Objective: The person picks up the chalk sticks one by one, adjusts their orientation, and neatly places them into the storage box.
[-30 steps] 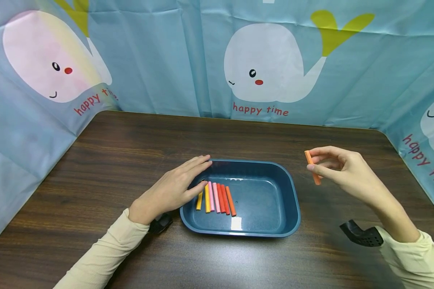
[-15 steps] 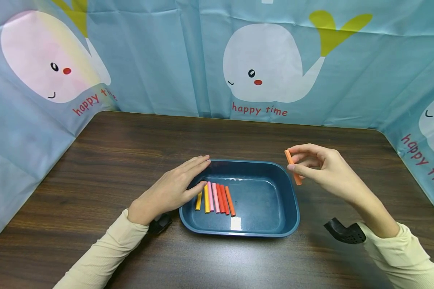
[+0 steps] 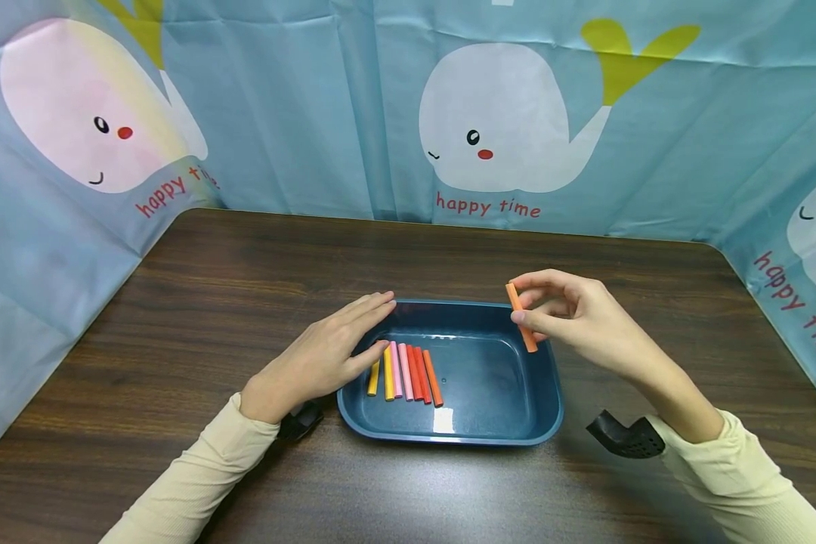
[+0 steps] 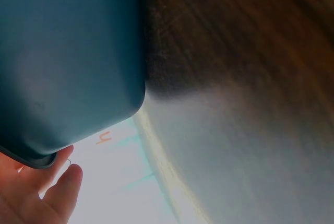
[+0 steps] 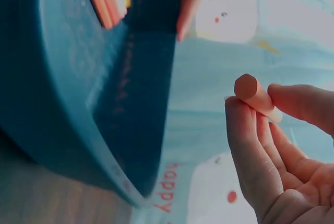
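Observation:
My right hand (image 3: 563, 311) pinches a light orange crayon (image 3: 522, 317) between thumb and fingers, over the right back corner of a blue plastic tray (image 3: 503, 439). In the right wrist view the crayon (image 5: 253, 92) shows a blunt, angular end with the thumb on one side. My left hand (image 3: 326, 355) rests with straightish fingers across the tray's left rim, thumb over the crayons. Inside lies a row of crayons: yellow (image 3: 389, 375), pink (image 3: 406, 373), red (image 3: 418, 375) and a darker orange one (image 3: 433, 379) at its right end. The left hand partly hides the yellow ones.
The tray stands on a dark wood-grain table (image 3: 272, 257). Behind and beside it hangs a light blue curtain (image 3: 299, 113) printed with whales. A black wrist camera mount (image 3: 625, 436) sits at the right cuff, another (image 3: 301, 421) at the left.
My right hand has moved left with the orange crayon, from beyond the tray's right side to over its back right corner. The left hand and the crayons in the tray stay put.

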`<state>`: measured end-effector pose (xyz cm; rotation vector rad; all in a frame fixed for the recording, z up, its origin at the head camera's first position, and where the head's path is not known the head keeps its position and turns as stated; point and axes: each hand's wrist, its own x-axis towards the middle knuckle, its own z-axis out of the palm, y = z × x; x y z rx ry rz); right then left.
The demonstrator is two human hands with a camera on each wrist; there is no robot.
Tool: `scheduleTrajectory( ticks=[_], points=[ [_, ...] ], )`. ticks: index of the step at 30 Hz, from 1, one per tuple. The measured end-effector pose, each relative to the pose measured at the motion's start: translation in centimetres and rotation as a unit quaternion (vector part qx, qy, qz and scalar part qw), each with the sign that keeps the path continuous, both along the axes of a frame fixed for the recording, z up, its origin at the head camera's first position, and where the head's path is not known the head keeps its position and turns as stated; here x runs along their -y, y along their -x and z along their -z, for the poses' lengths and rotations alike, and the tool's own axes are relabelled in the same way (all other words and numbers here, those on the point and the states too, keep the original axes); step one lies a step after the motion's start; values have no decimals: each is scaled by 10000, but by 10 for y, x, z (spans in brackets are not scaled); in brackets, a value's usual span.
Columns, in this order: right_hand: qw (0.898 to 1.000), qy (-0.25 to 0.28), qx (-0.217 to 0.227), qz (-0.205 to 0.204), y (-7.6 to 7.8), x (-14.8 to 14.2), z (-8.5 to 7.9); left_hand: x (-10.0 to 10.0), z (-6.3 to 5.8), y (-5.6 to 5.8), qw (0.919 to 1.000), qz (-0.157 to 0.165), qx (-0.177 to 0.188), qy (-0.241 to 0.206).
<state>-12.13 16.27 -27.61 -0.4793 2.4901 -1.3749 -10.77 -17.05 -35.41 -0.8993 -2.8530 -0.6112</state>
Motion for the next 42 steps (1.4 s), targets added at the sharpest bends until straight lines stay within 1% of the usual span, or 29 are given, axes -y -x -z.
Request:
scheduleTrajectory(
  ticks=[9, 14, 18, 23, 29, 38, 42],
  points=[
    [9988, 4, 420, -239, 0, 17, 15, 0, 0, 0, 10000, 7, -7, 17],
    [9966, 214, 693, -400, 0, 26, 26, -1, -1, 1, 10000, -5, 1, 15],
    [9943, 341, 832, -566, 0, 32, 36, -1, -1, 0, 10000, -16, 39, 26],
    [9938, 248, 926, -566, 0, 41, 47, -1, -1, 0, 10000, -41, 66, 46],
    [9942, 265, 859, -597, -1, 51, 55, -1, -2, 0, 9999, -62, 119, 23],
    [9963, -98, 471, -705, -1, 60, 63, 0, -2, 0, 9998, -78, 173, 10],
    [9962, -263, 406, -728, -1, 64, 67, 0, -2, 0, 9998, -85, 179, 25]
  ],
)
